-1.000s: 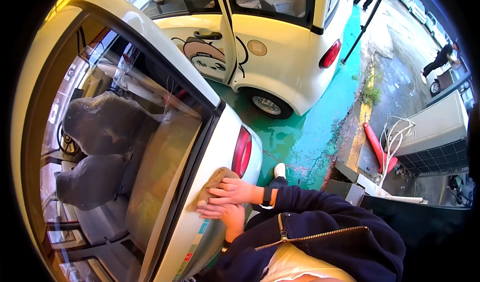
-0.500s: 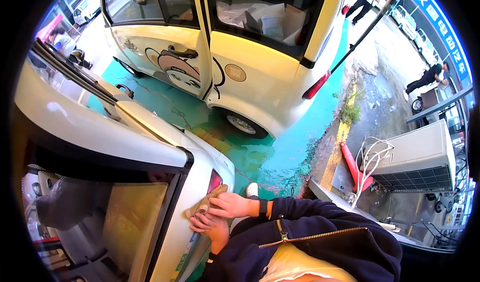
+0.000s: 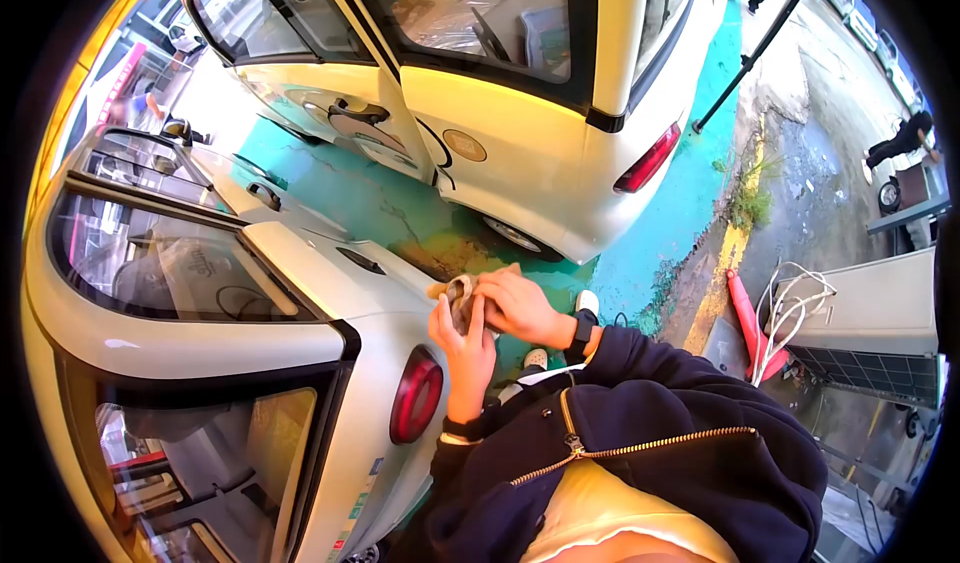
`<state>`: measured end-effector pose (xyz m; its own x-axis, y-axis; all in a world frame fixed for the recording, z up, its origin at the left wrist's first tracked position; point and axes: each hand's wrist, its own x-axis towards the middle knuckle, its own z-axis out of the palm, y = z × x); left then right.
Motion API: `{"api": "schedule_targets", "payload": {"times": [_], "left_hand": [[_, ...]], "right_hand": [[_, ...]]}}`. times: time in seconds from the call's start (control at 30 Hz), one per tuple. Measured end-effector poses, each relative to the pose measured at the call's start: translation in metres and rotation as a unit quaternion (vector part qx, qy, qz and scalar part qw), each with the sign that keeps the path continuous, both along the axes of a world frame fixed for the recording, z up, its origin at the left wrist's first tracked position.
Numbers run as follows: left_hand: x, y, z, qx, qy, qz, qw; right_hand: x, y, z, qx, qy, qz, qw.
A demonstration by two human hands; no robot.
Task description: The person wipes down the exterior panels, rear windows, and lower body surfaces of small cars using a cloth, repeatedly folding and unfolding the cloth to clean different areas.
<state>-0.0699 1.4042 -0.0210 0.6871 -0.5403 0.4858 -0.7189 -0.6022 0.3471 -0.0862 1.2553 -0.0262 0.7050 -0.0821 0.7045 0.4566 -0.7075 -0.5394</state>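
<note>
Mid-frame, the left hand (image 3: 463, 358) and right hand (image 3: 524, 308) grip 1 bunched cloth (image 3: 461, 291) between their fingers, just beside the car (image 3: 372, 398) at lower left. How much is done or left cannot be told; no worked patch stands out.

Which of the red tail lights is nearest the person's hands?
The rounded tail light on the near car, close by the left hand. The others, such as the slimmer tail light on the opposite car, are farther away.
</note>
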Motion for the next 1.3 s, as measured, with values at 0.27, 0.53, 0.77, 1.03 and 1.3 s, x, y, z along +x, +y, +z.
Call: {"api": "schedule_targets", "payload": {"times": [0.27, 0.53, 0.77, 1.03, 1.3], "left_hand": [[0.054, -0.162, 0.038, -0.198, 0.366, -0.199, 0.887], [0.036, -0.225, 0.066, -0.142, 0.534, -0.199, 0.809], [0.048, -0.237, 0.074, -0.115, 0.537, -0.321, 0.772], [0.109, -0.249, 0.132, -0.1, 0.262, -0.406, 0.87], [0.144, -0.303, 0.097, -0.259, -0.279, -0.243, 0.892]], "right_hand": [[-0.026, -0.18, 0.065, -0.145, -0.105, -0.047, 0.983], [-0.055, -0.247, 0.037, 0.105, 0.073, -0.039, 0.991], [-0.077, -0.281, -0.028, 0.458, 0.231, 0.123, 0.849], [-0.035, -0.327, 0.052, 0.278, 0.056, 0.118, 0.952], [0.074, -0.332, 0.124, -0.046, -0.204, -0.108, 0.972]]}}
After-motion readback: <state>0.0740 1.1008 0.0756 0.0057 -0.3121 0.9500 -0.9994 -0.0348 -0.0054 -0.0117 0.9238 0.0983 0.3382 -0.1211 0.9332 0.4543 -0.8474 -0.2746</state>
